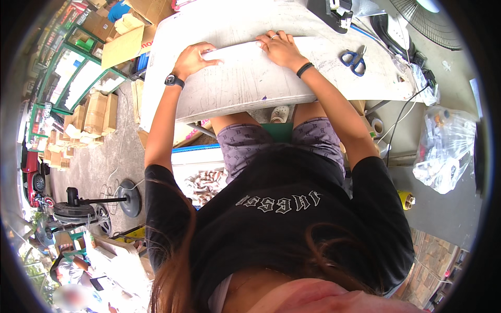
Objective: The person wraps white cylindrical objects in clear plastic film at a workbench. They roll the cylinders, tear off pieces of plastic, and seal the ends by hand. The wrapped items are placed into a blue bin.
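Note:
Both of my hands are over a scuffed white tabletop point(235, 90). A thin, pale edge point(235, 45) runs between them; glare hides whether it belongs to a white sheet or to the table itself. My left hand point(195, 58), below a black wristwatch point(174, 80), has its thumb and fingers spread around the left end of that edge. Farther right, my right hand point(280, 49) lays its fingers over the same edge, with a black band point(304, 69) at the wrist. Whether either hand pinches anything cannot be told. Blue-handled scissors point(354, 60) rest on the table to the right.
A black device point(334, 13) stands at the far right of the table, near a fan point(430, 23) and cables. A clear plastic bag point(444, 148) hangs or lies at right. Leftward are green shelves point(66, 74), cardboard boxes point(94, 115) and a fan base point(130, 197). Another person point(72, 270) is at lower left.

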A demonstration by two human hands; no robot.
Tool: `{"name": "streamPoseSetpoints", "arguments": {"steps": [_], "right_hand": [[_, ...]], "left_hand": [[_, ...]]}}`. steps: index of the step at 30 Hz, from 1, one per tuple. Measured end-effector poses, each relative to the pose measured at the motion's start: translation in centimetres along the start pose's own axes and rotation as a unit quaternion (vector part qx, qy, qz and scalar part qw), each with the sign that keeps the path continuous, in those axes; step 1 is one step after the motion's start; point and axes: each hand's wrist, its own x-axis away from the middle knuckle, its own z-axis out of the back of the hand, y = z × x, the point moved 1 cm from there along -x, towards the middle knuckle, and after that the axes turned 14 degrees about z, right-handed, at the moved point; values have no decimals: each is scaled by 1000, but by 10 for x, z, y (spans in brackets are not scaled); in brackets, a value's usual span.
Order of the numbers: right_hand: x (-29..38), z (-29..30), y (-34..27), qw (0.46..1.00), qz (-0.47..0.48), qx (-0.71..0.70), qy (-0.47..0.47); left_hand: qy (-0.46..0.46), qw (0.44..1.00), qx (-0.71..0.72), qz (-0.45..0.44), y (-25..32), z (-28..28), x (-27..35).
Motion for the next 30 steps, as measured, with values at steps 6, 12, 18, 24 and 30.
{"name": "streamPoseSetpoints", "arguments": {"steps": [6,12,18,24,30], "right_hand": [[-11,19,-7,996,-26,-53,-69],[-43,28,-2,994,95,-3,-54],[-49,17,6,956,164,-240,-37],[-16,18,-15,979,145,-124,71],[-10,16,-13,967,172,-138,130]], "left_hand": [[87,994,29,-61,8,-7,19],[126,990,15,-57,13,-19,29],[145,988,-1,-57,3,-25,36],[140,985,-97,27,52,-9,51],[158,981,-10,-109,61,-32,36]]}}
